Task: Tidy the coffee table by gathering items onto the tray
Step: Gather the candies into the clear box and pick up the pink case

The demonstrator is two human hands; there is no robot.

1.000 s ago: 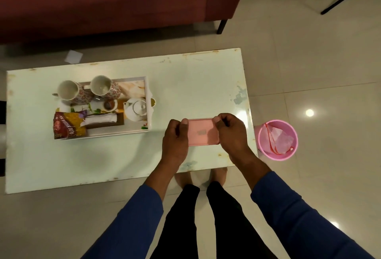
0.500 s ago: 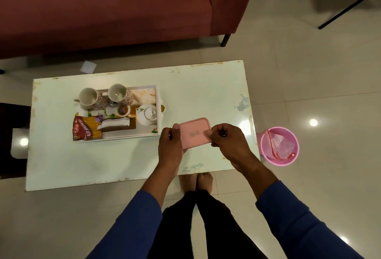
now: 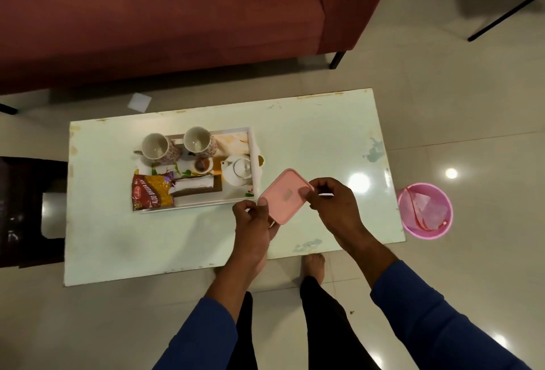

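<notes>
Both hands hold a flat pink lidded box (image 3: 282,196) above the white coffee table (image 3: 182,240), just right of the tray. My left hand (image 3: 254,216) pinches its near left edge and my right hand (image 3: 330,201) grips its right edge. The white tray (image 3: 256,148) sits on the table's left half. It carries two floral mugs (image 3: 159,147), a white teapot (image 3: 238,169), a small bowl (image 3: 203,164), a folded napkin (image 3: 193,184) and a snack packet (image 3: 150,192) at its near left corner.
A red sofa (image 3: 165,15) stands behind the table. A pink bin (image 3: 424,210) is on the floor right of the table. A dark stool (image 3: 26,210) is at the left. A white paper scrap (image 3: 140,102) lies on the floor. My feet are under the near edge.
The pink box has been carried left toward the tray's right side and has tilted. Both hands have kept hold of it. The camera has also pulled back.
</notes>
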